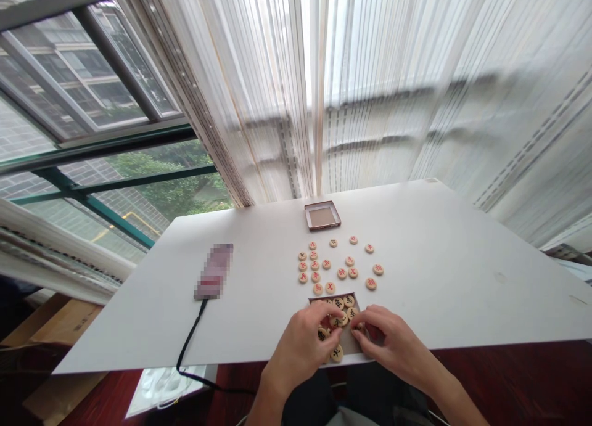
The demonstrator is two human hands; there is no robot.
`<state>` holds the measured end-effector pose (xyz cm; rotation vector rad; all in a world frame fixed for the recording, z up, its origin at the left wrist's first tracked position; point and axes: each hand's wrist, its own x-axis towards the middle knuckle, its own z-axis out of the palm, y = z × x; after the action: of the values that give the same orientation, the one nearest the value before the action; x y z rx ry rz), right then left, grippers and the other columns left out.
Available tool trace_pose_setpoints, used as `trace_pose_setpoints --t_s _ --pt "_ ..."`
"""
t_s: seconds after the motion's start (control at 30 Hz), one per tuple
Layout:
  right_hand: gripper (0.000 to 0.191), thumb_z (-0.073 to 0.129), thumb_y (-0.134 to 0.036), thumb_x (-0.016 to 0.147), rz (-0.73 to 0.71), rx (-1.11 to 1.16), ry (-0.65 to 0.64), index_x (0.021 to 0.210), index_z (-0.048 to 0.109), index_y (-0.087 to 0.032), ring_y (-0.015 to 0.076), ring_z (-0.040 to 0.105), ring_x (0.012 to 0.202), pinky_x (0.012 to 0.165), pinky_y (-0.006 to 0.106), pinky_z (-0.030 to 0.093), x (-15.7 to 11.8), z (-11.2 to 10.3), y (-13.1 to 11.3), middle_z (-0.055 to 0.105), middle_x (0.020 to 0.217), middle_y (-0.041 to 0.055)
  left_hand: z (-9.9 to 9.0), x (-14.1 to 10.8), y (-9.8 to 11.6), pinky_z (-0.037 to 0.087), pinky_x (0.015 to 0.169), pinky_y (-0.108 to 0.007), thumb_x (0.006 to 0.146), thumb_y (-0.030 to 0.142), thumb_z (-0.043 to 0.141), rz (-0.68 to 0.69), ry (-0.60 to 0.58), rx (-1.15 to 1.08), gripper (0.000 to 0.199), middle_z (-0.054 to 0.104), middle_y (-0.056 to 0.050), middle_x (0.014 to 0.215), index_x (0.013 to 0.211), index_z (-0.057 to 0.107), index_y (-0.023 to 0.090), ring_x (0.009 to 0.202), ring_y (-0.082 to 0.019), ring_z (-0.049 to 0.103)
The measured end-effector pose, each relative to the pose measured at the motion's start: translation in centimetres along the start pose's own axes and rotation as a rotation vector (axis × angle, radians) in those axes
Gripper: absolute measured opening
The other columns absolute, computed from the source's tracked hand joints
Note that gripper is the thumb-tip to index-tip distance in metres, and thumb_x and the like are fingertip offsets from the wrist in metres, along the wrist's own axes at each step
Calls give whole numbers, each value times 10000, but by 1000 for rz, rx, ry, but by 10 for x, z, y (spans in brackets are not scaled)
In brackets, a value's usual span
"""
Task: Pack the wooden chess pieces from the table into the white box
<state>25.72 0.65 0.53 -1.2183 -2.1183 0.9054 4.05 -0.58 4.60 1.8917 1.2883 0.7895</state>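
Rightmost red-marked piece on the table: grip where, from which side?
I'd pinch the rightmost piece by opposite edges of its rim, right hand coming from above and the right: it lies flat, a low round disc, and its neighbours sit to its left.

Sheer white curtains with thin vertical stripes [393, 50] fill the upper centre and right, glowing with pale daylight. At upper left, a grey metal-framed window [118, 62] shows a grey multi-storey building [90, 68], with leafy green trees [157, 170] lower down behind a green metal rail [139, 180]. A smooth white tabletop [453, 266] spans the middle; dark red flooring [518, 383] shows at lower right.
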Motion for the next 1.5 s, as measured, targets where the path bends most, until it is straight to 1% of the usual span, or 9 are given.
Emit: trace_pose_setpoints --t_s 0.1,0.23,0.47,0.67,0.87,1.1,1.27,1.37,1.5 --pt "113 576 -248 911 -6 3 16 920 688 -239 177 571 715 666 292 462 0 2 1 604 770 11 -2 -1 2 540 817 -278 844 114 644 -7 -17 33 227 709 -6 981 1029 693 237 856 -170 660" --pt "115 582 -241 908 -7 -8 17 920 696 -245 174 568 705 662 288 458 0 2 1 599 758 6 -4 -2 4 528 848 -267 843 100 646 2 -30 10 258 705 -3 1022 1055 684 243 894 -166 659" --pt "226 555 -222 937 -28 -112 -30 1008 749 -311 192 584 764 684 296 444 -1 3 0 598 766 17 -12 -6 2 523 894 -266 867 126 643 -10 -16 -8 273 706 0 1075 1108 669 250 923 -161 669" --pt "224 550 -259 951 -42 -108 -19 1027 757 -302 204 589 783 699 312 455 -1 5 2 623 790 35 -16 -9 -1 523 874 -287 855 216 705 -39 10 87 249 733 6 1021 1099 684 262 892 -181 677" --pt "237 514 -275 971 -59 -60 -17 1060 734 -281 197 585 752 699 315 463 -2 1 2 624 759 26 -10 -12 1 509 896 -325 842 222 712 -28 -12 204 253 731 1 1035 1088 685 277 929 -212 659" --pt "150 545 -252 938 -46 -30 -19 951 694 -250 194 580 756 692 307 461 -2 -1 0 625 767 21 -3 -11 1 504 907 -364 848 231 700 -8 -10 255 278 721 -38 1044 1124 678 253 948 -238 646" --pt "121 569 -255 919 -36 -22 -2 931 689 -246 188 574 733 678 304 462 -1 0 1 624 764 19 -6 -10 1 501 911 -359 851 212 707 9 -26 230 273 714 -29 1051 1117 676 265 962 -230 640" --pt "114 578 -270 913 -37 -12 12 924 687 -241 186 571 723 666 301 466 -1 1 1 626 760 19 -7 -9 2 491 932 -357 834 192 730 36 -33 214 256 702 -31 1059 1076 684 260 996 -228 628" --pt "102 583 -270 906 -26 -13 26 925 678 -235 182 568 712 659 296 469 -2 1 2 625 763 17 -6 -7 4 484 933 -366 815 183 750 55 -24 243 252 683 -35 1055 1048 697 263 1017 -235 606"
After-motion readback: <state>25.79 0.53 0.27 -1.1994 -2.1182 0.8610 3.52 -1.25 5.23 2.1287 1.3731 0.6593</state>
